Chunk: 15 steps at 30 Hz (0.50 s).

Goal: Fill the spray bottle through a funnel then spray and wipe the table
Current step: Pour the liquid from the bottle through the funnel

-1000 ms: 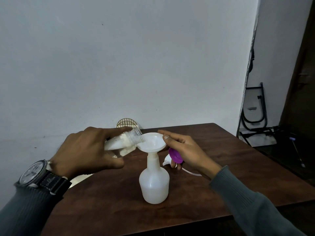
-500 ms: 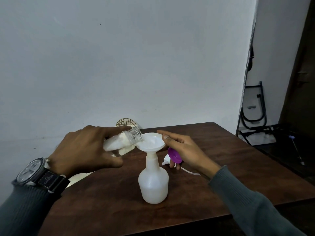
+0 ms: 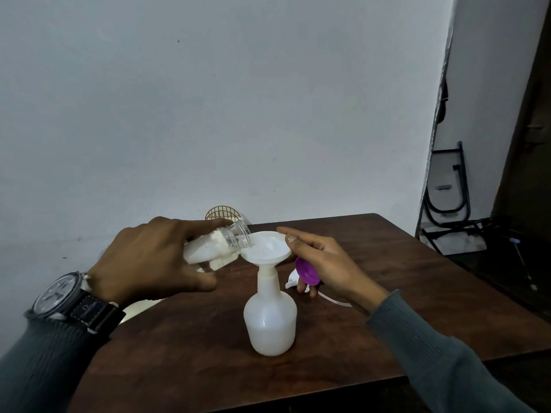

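White plastic, the spray bottle stands mid-worktop with a funnel in its neck. Left hand grips a tilted clear bottle, mouth over the funnel; right hand steadies the funnel's rim, curled around the purple sprayer head.

I have one view only, from the head: it looks forward and down across the near tabletop toward the wall, close above both hands.
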Each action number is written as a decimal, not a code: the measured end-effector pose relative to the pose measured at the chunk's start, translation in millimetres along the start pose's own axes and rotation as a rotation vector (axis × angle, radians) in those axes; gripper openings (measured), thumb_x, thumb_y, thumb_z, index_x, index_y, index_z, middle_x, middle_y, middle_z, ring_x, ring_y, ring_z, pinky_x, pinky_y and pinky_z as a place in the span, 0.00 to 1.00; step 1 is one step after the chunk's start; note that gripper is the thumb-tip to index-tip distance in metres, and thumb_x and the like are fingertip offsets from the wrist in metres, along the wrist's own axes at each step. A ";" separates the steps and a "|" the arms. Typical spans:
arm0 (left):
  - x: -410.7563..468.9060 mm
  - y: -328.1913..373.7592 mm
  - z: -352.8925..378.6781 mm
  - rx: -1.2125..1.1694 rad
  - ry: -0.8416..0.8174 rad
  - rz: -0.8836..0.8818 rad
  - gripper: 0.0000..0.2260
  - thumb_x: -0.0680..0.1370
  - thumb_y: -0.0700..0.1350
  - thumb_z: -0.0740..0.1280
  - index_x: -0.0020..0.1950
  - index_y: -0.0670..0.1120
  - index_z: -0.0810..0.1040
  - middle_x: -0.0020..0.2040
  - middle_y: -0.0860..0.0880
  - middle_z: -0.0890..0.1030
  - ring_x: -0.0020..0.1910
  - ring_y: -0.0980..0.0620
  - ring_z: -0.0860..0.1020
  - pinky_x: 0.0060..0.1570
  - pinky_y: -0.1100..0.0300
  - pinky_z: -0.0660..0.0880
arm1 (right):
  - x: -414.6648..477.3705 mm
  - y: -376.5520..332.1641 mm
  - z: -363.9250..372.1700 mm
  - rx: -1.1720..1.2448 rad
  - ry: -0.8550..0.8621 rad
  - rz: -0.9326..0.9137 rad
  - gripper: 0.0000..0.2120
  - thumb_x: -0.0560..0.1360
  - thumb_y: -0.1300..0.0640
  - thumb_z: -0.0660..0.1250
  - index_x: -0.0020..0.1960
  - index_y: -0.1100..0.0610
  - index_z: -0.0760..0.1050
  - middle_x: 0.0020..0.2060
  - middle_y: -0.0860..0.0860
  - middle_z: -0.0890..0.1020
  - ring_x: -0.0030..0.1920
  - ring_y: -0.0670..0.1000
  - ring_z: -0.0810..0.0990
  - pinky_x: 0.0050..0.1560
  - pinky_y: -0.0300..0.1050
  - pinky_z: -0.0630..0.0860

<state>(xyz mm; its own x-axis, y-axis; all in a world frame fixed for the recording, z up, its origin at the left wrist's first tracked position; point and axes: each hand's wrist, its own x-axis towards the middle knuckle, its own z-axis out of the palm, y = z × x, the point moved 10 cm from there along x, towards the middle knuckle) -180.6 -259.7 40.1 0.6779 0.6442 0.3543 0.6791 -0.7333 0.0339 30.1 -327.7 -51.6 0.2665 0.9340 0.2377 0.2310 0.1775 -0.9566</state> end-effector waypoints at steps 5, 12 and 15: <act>-0.4 1.8 -1.4 0.017 -0.003 0.001 0.37 0.56 0.66 0.61 0.67 0.77 0.69 0.39 0.63 0.84 0.40 0.60 0.80 0.39 0.59 0.78 | -0.2 0.3 -0.6 0.015 0.004 0.001 0.16 0.83 0.50 0.63 0.71 0.45 0.75 0.44 0.50 0.88 0.28 0.55 0.80 0.22 0.41 0.73; 0.5 3.3 -1.9 0.019 -0.003 0.012 0.39 0.56 0.66 0.62 0.69 0.79 0.64 0.40 0.64 0.83 0.40 0.61 0.79 0.38 0.61 0.77 | -0.6 0.8 -1.3 -0.002 0.002 0.001 0.18 0.83 0.49 0.63 0.73 0.46 0.74 0.47 0.52 0.87 0.29 0.55 0.81 0.23 0.42 0.74; 1.0 2.3 -1.8 0.023 -0.001 0.012 0.39 0.57 0.66 0.62 0.69 0.79 0.64 0.40 0.64 0.84 0.40 0.60 0.80 0.38 0.60 0.77 | -0.3 0.7 -1.1 -0.005 0.004 0.003 0.19 0.83 0.49 0.63 0.73 0.46 0.74 0.47 0.51 0.87 0.30 0.56 0.81 0.23 0.42 0.74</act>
<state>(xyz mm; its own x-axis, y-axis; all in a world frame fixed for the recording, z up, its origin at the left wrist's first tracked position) -178.9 -261.2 42.2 0.6861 0.6356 0.3540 0.6773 -0.7357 0.0084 31.3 -328.2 -52.1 0.2707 0.9333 0.2359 0.2349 0.1736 -0.9564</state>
